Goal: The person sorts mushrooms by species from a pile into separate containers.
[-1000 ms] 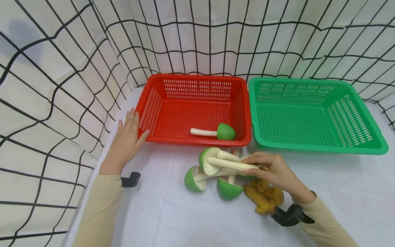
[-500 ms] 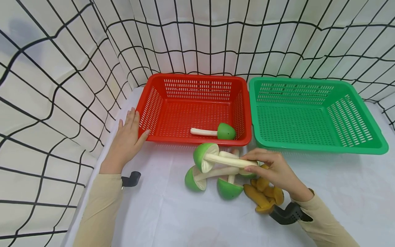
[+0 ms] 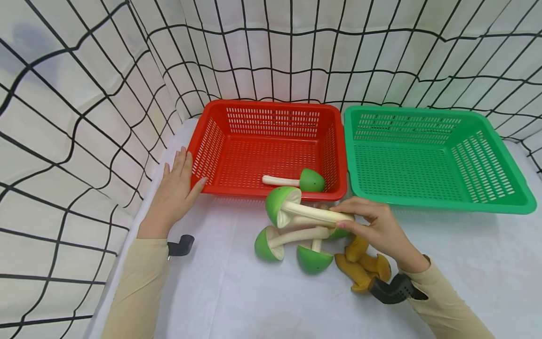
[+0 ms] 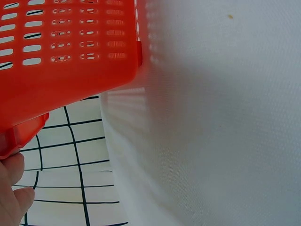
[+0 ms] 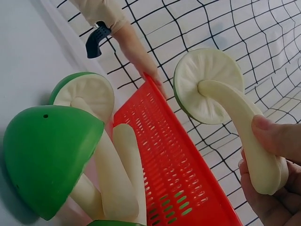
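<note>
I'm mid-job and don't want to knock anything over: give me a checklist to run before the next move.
1. Right hand pinches the stem of the green-capped, cream-stemmed model mushroom: ok.
2. Held mushroom apart from the loose green-capped mushrooms below: ok, the right wrist view shows a gap.
3. Left hand touching the rim of the red perforated plastic basket: ok.
4. Bare floor in that basket: ok, beside the one green-capped mushroom lying inside.
5. Held cap high enough to pass the near rim: cannot tell, they overlap in the head view.
6. Grip firmness: cannot tell.
</note>
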The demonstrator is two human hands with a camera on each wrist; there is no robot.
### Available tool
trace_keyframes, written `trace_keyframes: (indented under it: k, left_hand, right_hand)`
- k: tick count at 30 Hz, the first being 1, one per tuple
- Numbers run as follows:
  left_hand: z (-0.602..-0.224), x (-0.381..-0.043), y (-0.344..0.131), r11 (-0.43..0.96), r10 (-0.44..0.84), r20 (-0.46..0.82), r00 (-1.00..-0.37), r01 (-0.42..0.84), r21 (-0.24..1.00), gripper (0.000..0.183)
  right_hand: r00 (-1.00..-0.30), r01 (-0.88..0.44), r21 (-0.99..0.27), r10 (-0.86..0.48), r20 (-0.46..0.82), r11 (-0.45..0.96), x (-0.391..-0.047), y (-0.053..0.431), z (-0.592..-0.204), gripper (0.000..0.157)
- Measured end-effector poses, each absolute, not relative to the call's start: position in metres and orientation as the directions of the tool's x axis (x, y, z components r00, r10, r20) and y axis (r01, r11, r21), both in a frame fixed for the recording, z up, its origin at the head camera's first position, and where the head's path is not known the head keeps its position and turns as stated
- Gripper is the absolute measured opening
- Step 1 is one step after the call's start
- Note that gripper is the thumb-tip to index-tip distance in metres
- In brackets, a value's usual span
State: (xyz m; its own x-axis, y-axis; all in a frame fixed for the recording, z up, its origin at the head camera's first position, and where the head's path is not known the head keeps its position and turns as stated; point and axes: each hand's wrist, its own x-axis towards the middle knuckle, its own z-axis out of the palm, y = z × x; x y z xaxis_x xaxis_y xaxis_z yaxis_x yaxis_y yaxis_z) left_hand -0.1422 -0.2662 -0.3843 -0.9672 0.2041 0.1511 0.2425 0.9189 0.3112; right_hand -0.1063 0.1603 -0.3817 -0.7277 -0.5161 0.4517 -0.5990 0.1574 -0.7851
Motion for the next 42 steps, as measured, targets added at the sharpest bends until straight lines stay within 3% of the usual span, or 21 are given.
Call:
trace_keyframes:
  k: [13,42]
  left_hand:
    - [-0.385,-0.142,-0.267,0.920,0.201,0.151,-0.968,0.240,0.311,0.071]
    - [-0.387,-0.142,-0.268,0.916,0.215,0.179,-0.960,0.262,0.305,0.069]
  right_hand:
    - [-0.708,-0.653,-0.729,-0.508,0.491,0.206,-0.122,0.154,-0.377,0.034]
    - [-0.757,-0.634,-0.688,-0.466,0.459,0.352,-0.157,0.138,-0.366,0.027]
